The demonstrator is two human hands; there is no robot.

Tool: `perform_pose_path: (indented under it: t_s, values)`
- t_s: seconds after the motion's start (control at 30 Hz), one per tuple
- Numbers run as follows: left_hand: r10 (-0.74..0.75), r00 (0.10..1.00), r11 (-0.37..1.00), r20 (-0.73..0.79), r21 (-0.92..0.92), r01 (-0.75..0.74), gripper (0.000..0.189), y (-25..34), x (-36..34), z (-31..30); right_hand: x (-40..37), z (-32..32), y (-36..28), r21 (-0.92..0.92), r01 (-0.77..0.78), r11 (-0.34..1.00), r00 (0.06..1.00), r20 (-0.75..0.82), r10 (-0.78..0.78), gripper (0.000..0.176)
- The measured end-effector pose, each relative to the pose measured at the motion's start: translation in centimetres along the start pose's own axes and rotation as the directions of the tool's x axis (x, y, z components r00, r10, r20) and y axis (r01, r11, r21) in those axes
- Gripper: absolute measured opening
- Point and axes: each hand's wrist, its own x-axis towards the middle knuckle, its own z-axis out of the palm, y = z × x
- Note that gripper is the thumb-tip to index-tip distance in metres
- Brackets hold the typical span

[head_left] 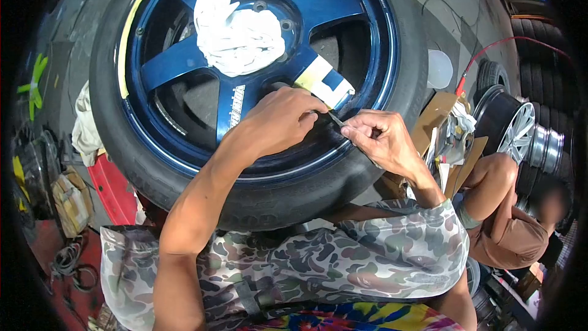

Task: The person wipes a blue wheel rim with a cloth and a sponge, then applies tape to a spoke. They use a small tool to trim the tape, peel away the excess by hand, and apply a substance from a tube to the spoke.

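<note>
A blue multi-spoke wheel (177,64) with a black tire (245,205) lies face up in front of me. My right hand (383,138) pinches a thin, dark metal tool (336,119), too small to name surely, pointing up and left. My left hand (275,119) is over the lower spokes, its fingers bent together near the tool's tip; what they hold is hidden. Just above the tool, pale masking tape (313,75) frames a blue patch on one spoke. A crumpled white cloth (242,37) covers part of the hub. Yellow tape (125,55) runs along the left rim.
At right, a person (511,224) crouches by silver wheels (517,129) and stacked tires (542,55). An open cardboard box (432,113) and a white round container (439,68) stand beside the tire. A red hose (490,46) crosses behind. At left are green gloves (37,86) and a red object (113,190).
</note>
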Motion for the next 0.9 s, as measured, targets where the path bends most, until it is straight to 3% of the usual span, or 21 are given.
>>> perform_pose_path:
  t_s: [0.03,0.17,0.27,0.37,0.43,0.53,0.77,0.9]
  values:
    - [0.045,0.998,0.999,-0.054,0.017,-0.044,0.022,-0.1,0.0,0.1,0.1,0.0,0.3,0.022,0.017,1.000,1.000,0.007,-0.017,0.016]
    - [0.021,0.999,0.999,-0.033,-0.027,-0.021,0.019,0.6,0.5,-0.3,0.5,-0.7,-0.3,0.025,-0.008,1.000,0.998,0.057,0.007,0.015]
    - [-0.020,1.000,0.999,-0.011,0.034,0.021,0.015,1.4,0.7,-0.2,0.6,-1.0,-0.2,0.000,0.012,1.000,0.999,0.044,-0.012,0.015]
    - [-0.081,0.991,0.983,-0.107,0.155,0.097,0.015,2.1,0.7,1.3,0.6,-1.2,-0.8,-0.064,-0.012,0.998,0.999,0.035,0.015,0.016]
    - [0.016,0.968,0.966,-0.252,0.254,0.051,0.017,2.2,0.5,2.5,0.5,-1.1,-1.1,-0.062,-0.033,0.998,0.999,0.034,0.035,0.017]
    - [0.043,0.943,0.955,-0.331,0.292,0.059,0.017,2.5,0.4,3.5,0.4,-1.2,-1.4,-0.070,-0.070,0.995,0.997,0.033,0.073,0.017]
    - [0.072,0.948,0.928,-0.309,0.370,0.050,0.011,2.3,0.2,4.7,0.7,-1.1,-0.7,-0.052,-0.088,0.995,0.995,0.041,0.091,0.019]
    - [0.127,0.922,0.959,-0.366,0.283,-0.020,0.012,2.1,0.5,4.9,0.8,-1.3,-0.6,-0.025,-0.124,0.992,0.989,0.081,0.125,0.019]
